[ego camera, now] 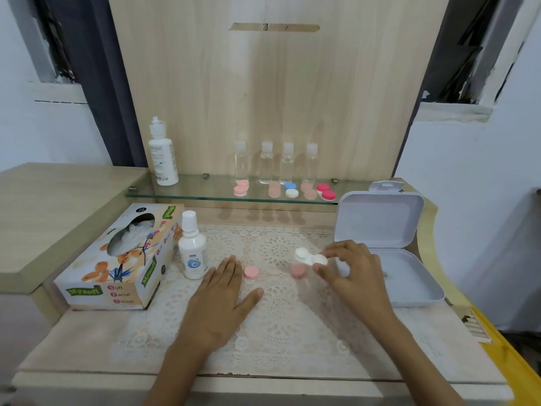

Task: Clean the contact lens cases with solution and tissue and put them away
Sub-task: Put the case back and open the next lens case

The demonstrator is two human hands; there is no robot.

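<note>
While left hand (219, 294) lies flat, right hand (351, 268) pinches white lens case (303, 254), long axis left-right.

The lace mat (278, 303) is cream (round floral motifs), the tissue box (117, 273) orange-flowered, the lens case (310, 257) white.

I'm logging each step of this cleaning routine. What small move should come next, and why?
Probably the left hand reaching for the small solution bottle just beside it. The right hand pinches the white lens case, one pink cap and a second pink cap lie loose on the lace mat, and the left hand rests flat, holding nothing.
</note>
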